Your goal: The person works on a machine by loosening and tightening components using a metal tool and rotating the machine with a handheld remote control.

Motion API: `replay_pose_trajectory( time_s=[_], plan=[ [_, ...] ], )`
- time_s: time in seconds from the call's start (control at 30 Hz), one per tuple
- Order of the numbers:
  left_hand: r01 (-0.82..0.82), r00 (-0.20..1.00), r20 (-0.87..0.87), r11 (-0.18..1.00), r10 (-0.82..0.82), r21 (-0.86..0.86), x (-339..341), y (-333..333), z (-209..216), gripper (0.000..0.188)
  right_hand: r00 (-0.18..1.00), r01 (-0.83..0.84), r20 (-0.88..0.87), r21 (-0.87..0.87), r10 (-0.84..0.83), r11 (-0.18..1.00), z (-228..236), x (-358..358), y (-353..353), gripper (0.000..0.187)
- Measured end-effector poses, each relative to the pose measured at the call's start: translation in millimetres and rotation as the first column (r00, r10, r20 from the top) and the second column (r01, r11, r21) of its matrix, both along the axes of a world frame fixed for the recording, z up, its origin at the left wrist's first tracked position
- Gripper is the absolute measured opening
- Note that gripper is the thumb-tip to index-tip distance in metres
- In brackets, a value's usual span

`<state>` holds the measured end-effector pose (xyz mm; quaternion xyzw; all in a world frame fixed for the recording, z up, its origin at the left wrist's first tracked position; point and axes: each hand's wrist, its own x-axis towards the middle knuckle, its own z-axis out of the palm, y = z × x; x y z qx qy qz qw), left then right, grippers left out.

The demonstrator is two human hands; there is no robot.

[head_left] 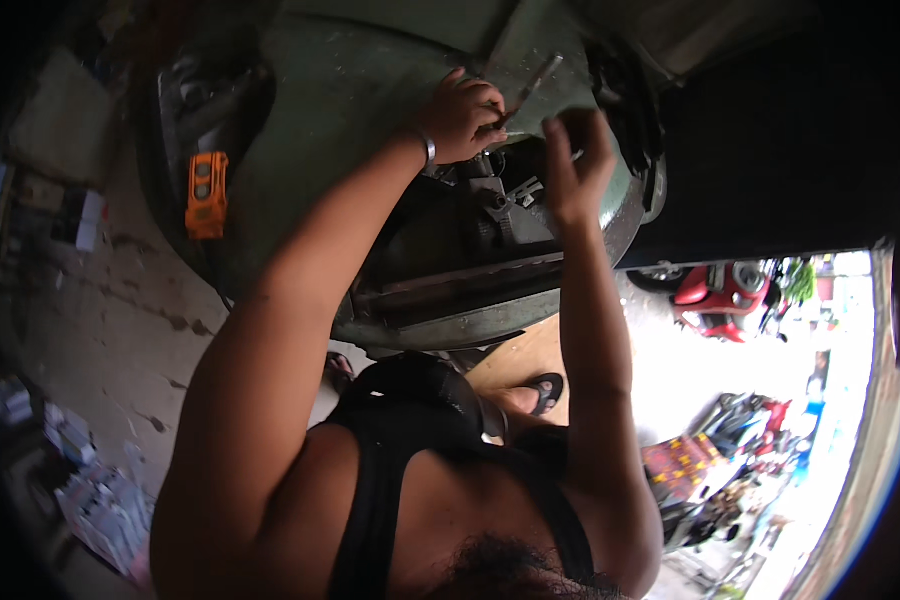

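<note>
My left hand (467, 118) reaches over a rounded green metal body (340, 90), its fingers pinched round the lower end of a thin metal rod (536, 88). The rod slants up and away to the right. Just below that hand is a dark recess with a metal bracket (490, 200) and other mechanical parts, too dim to name. My right hand (578, 165) is raised over the right side of this recess. It is smeared by motion, with a small pale spot between thumb and fingers; whether it holds anything cannot be made out.
An orange block with two round grey spots (207, 195) sits at the left edge of the green body. White packages (105, 510) lie on the floor at lower left. On the right, a red motorbike (725, 300) and several others stand in bright light. My sandalled foot (543, 394) is below.
</note>
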<state>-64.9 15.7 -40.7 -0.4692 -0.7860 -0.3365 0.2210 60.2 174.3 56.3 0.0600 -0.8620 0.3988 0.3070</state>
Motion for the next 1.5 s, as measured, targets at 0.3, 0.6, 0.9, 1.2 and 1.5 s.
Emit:
replay_pose_trajectory(
  time_s=[0.3,0.6,0.9,1.2,1.5],
  plan=[
    [0.04,0.995,0.094,0.998,-0.044,0.043,0.5,-2.4,-5.2,0.019,0.852,-0.181,0.512,0.483,-0.109,0.857,-45.5,36.8,-18.7,0.059],
    [0.05,0.995,0.081,0.997,-0.055,0.064,0.4,3.2,-7.0,0.019,0.81,-0.078,0.543,0.476,-0.223,0.876,-42.1,40.2,-24.6,0.063],
    [0.049,0.996,0.065,0.994,-0.055,0.096,-1.2,4.6,-11.0,0.02,0.786,-0.094,0.569,0.5,-0.244,0.861,-38.3,40.7,-25.8,0.067],
    [0.04,0.996,0.074,0.995,-0.046,0.091,1.2,6.4,-10.2,0.02,0.866,-0.206,0.5,0.383,-0.015,0.9,-32.0,43.3,1.3,0.023],
    [0.067,0.993,0.091,0.995,-0.074,0.079,0.6,2.3,-7.8,0.02,0.869,-0.379,0.487,0.767,-0.085,0.517,-21.8,21.3,-5.7,0.021]
  ],
)
